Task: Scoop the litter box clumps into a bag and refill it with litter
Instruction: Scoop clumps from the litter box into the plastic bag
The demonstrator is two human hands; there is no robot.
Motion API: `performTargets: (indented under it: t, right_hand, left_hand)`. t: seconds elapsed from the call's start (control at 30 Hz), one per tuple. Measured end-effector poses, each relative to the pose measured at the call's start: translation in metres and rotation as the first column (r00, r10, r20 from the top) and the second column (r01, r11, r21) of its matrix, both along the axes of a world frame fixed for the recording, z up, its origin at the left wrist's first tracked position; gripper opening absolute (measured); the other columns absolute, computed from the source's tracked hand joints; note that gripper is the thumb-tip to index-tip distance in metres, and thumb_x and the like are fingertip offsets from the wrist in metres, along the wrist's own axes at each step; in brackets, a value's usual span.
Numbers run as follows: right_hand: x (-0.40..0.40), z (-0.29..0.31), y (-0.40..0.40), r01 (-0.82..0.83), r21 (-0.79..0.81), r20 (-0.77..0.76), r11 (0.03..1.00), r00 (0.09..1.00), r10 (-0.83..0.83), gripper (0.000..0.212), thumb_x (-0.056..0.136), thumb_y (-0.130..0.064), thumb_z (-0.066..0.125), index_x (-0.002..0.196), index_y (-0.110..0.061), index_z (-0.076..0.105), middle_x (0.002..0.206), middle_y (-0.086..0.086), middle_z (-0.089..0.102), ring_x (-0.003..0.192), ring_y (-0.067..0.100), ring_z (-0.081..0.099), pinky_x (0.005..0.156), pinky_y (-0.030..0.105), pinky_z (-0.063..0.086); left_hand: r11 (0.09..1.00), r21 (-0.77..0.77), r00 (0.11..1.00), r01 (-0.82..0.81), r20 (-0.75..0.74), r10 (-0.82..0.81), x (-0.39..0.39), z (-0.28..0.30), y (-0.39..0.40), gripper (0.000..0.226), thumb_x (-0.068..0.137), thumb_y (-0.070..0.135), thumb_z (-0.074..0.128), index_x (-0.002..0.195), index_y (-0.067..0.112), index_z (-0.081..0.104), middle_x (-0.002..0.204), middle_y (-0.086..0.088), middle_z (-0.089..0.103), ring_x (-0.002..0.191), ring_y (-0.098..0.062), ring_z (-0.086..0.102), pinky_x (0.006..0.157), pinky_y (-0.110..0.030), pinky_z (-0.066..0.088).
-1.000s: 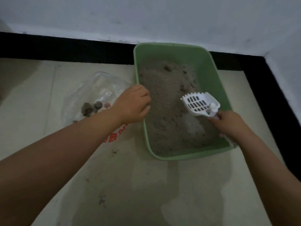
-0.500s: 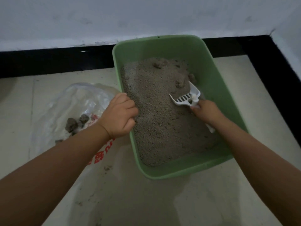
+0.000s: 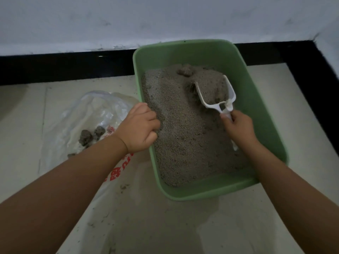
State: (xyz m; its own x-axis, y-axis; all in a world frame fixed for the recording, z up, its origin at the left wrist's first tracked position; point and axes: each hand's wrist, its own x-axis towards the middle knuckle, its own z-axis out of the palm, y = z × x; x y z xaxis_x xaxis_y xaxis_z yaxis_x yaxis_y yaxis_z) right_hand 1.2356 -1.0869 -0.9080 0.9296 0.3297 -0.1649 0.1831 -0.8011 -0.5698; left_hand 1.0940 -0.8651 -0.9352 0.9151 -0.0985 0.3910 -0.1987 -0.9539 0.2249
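Fingers (image 3: 150, 118) of the left hand (image 3: 139, 128) curl over the green litter box (image 3: 256, 99) rim beside the limp, light bag (image 3: 91, 114) on the floor, while the right hand (image 3: 238, 127) grips the stiff white scoop (image 3: 216, 96) by its handle, dug into loose, crumbly litter (image 3: 183, 134).

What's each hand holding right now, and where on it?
The right hand grips the white scoop by its handle. The left hand grips the left rim of the green litter box.
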Motion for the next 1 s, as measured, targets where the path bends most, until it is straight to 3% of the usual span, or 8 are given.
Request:
performTargets:
  t: [0.17, 0.3, 0.43, 0.57, 0.73, 0.9, 1.0]
  right_hand:
    - [-0.009, 0.016, -0.006, -0.120, -0.059, 0.017, 0.991, 0.993, 0.121, 0.023, 0.093, -0.015, 0.051, 0.100, 0.005, 0.061, 0.089, 0.022, 0.062, 0.084, 0.028, 0.055, 0.061, 0.024, 0.026]
    - [-0.026, 0.025, -0.008, -0.141, 0.008, -0.018, 0.990, 0.990, 0.141, 0.013, 0.092, -0.016, 0.053, 0.086, -0.006, 0.059, 0.068, 0.003, 0.050, 0.074, 0.016, 0.047, 0.050, 0.025, 0.024]
    - [-0.038, 0.031, -0.011, -0.212, -0.059, -0.014, 0.975, 0.977, 0.212, 0.017, 0.092, -0.018, 0.053, 0.079, -0.007, 0.053, 0.075, 0.012, 0.052, 0.074, 0.019, 0.048, 0.057, 0.026, 0.020]
    - [-0.045, 0.032, -0.013, -0.200, -0.082, -0.061, 0.976, 0.979, 0.196, 0.025, 0.092, -0.020, 0.052, 0.099, 0.002, 0.062, 0.084, 0.017, 0.060, 0.077, 0.023, 0.052, 0.061, 0.024, 0.027]
    - [-0.047, 0.035, -0.014, -0.203, -0.108, -0.079, 0.973, 0.978, 0.196, 0.014, 0.093, -0.019, 0.052, 0.091, -0.008, 0.059, 0.070, 0.002, 0.050, 0.074, 0.017, 0.047, 0.056, 0.026, 0.029]
    - [-0.038, 0.039, -0.020, -0.165, -0.132, -0.045, 0.978, 0.986, 0.160, 0.019, 0.092, -0.019, 0.054, 0.081, -0.005, 0.060, 0.069, 0.005, 0.051, 0.075, 0.017, 0.048, 0.049, 0.027, 0.022]
    - [-0.043, 0.039, -0.020, -0.194, -0.134, -0.063, 0.972, 0.980, 0.187, 0.018, 0.092, -0.020, 0.054, 0.078, -0.009, 0.057, 0.065, 0.004, 0.052, 0.074, 0.016, 0.048, 0.045, 0.017, 0.027]
  left_hand:
    - [0.999, 0.048, 1.000, 0.013, 0.008, -0.014, -0.004, 0.003, -0.003, 0.030, 0.069, 0.020, 0.035, 0.049, 0.010, 0.055, 0.050, -0.004, 0.047, 0.066, -0.019, 0.042, 0.091, -0.038, 0.040]
    - [1.000, 0.015, 1.000, 0.015, 0.001, -0.015, -0.021, 0.001, -0.020, 0.029, 0.068, 0.020, 0.036, 0.049, 0.008, 0.055, 0.050, -0.006, 0.047, 0.066, -0.016, 0.029, 0.089, -0.036, 0.028]
    - [0.997, -0.078, 1.000, 0.000, -0.024, -0.002, -0.030, 0.001, -0.029, 0.027, 0.068, 0.020, 0.038, 0.050, 0.007, 0.052, 0.052, -0.009, 0.046, 0.067, -0.019, 0.029, 0.085, -0.033, 0.028]
    - [0.996, -0.094, 0.999, -0.007, -0.045, 0.003, -0.029, 0.003, -0.028, 0.029, 0.068, 0.022, 0.037, 0.051, 0.007, 0.054, 0.052, -0.010, 0.047, 0.067, -0.018, 0.029, 0.087, -0.034, 0.027]
    - [0.996, -0.087, 0.998, -0.012, -0.060, 0.007, -0.028, 0.002, -0.027, 0.029, 0.069, 0.022, 0.038, 0.050, 0.007, 0.054, 0.053, -0.009, 0.049, 0.067, -0.018, 0.029, 0.089, -0.033, 0.026]
    - [0.998, -0.066, 0.999, -0.012, -0.033, 0.010, -0.029, 0.003, -0.027, 0.030, 0.069, 0.023, 0.037, 0.048, 0.009, 0.054, 0.051, -0.006, 0.048, 0.066, -0.016, 0.029, 0.088, -0.032, 0.027]
    - [0.999, -0.035, 0.999, 0.001, -0.041, -0.003, -0.030, 0.005, -0.027, 0.030, 0.068, 0.023, 0.038, 0.048, 0.009, 0.056, 0.050, -0.005, 0.048, 0.066, -0.016, 0.029, 0.087, -0.030, 0.028]
